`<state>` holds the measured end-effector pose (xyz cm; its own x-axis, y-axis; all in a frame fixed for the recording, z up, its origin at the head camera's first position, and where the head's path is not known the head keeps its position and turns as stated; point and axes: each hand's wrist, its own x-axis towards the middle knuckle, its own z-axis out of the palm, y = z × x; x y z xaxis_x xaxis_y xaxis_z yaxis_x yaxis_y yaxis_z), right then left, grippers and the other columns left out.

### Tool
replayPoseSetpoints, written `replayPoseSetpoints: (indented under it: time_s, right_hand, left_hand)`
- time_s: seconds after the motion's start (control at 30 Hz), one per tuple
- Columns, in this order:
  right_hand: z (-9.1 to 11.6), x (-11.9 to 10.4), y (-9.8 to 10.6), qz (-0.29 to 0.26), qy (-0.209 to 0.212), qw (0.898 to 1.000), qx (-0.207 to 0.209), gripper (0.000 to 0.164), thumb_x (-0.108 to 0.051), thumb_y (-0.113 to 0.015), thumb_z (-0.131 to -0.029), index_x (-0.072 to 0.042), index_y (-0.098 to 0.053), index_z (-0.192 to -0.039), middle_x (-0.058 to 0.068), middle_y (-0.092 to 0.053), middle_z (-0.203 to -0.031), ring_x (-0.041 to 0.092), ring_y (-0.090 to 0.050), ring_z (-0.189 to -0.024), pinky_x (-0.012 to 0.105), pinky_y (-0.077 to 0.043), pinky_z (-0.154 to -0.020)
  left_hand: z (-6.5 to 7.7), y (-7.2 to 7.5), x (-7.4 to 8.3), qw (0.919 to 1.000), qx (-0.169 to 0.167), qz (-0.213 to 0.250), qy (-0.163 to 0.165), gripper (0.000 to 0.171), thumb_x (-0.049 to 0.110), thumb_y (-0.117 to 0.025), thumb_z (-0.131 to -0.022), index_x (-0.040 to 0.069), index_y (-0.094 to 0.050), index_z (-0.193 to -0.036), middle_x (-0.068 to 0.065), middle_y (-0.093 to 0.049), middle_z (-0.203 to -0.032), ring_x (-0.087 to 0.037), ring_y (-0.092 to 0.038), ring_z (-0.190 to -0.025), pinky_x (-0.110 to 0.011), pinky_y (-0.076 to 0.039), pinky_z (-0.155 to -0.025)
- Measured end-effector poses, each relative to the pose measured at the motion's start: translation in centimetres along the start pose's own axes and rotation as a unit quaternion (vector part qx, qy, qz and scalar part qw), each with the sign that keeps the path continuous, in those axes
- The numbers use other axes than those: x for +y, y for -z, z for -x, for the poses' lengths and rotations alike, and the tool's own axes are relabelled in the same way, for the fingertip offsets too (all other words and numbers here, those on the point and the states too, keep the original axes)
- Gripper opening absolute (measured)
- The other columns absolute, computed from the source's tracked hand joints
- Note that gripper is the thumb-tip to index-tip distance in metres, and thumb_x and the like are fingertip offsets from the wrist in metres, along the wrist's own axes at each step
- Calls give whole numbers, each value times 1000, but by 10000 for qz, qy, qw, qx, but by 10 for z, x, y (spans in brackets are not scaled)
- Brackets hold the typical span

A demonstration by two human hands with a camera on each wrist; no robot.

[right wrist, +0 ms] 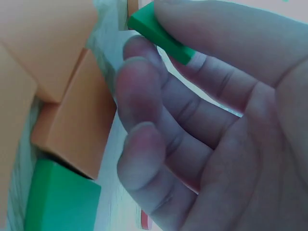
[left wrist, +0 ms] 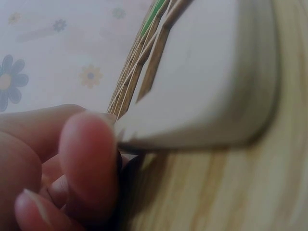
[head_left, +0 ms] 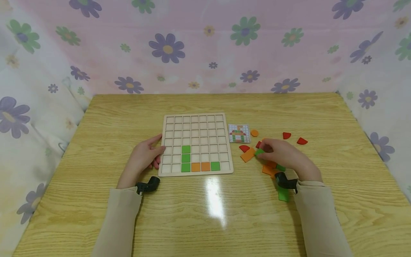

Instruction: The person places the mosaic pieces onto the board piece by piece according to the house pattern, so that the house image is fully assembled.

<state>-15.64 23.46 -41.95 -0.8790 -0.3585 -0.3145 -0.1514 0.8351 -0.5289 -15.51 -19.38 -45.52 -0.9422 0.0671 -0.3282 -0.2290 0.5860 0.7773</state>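
Observation:
A wooden grid board (head_left: 196, 174) lies on the table, with green tiles (head_left: 186, 158) and two orange tiles (head_left: 200, 166) in its lower cells. At its left edge my left hand (head_left: 144, 153) holds the rim, the thumb lapping over the top. The left wrist view shows the board's rounded corner (left wrist: 240, 110) close beside those fingers. My right hand (head_left: 282, 153) pinches a small green tile (right wrist: 161, 38) between thumb and index finger, above a loose pile of pieces. The other fingers of that hand are bent and hold nothing. Part of the pile is hidden under the hand.
A small pattern card (head_left: 239, 134) lies against the board's right side. Around the right hand are an orange disc (head_left: 254, 133), red quarter-round pieces (head_left: 302, 141), an orange piece (head_left: 247, 155) and a green piece (head_left: 283, 194). Flowered cloth (head_left: 205, 46) hangs behind the table.

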Motion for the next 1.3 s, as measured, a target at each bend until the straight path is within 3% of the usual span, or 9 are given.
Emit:
replayPoseSetpoints:
  time_s: [0.47,0.73,1.1,1.3]
  right_hand:
    - [-5,-5,-4,163,-14,9996,226,23,-38,-58,-85,-15,-57,-92,-1,-57,-83,17,-49,-73,31,-41,-65]
    - [-10,-19,-11,197,122,9989,408,19,-37,-59,-85,-18,-57,-88,-2,-55,-73,16,-48,-65,30,-40,-60]
    - [-18,-45,-33,-93,960,9919,831,19,-35,-61,-84,-18,-60,-92,-5,-54,-74,13,-46,-66,29,-39,-59]
    - [-21,-56,-39,-408,924,9923,715,15,-34,-63,-83,-22,-61,-93,-8,-61,-78,9,-55,-73,30,-44,-65]
  left_hand:
    - [0,0,0,10000,41,9,-4,57,39,-55,-87,32,-32,-138,-10,-59,-57,-23,-58,-46,-31,-44,-42]
    - [0,0,0,9999,41,-12,-105,58,40,-55,-86,31,-31,-139,-10,-58,-57,-23,-58,-46,-32,-44,-41]
    - [0,1,-1,9996,3,-51,-274,59,39,-55,-87,28,-31,-139,-9,-58,-58,-23,-58,-46,-32,-45,-42]
    - [0,1,-1,9997,-12,24,-252,59,38,-56,-87,28,-31,-139,-10,-58,-58,-23,-58,-46,-32,-45,-42]
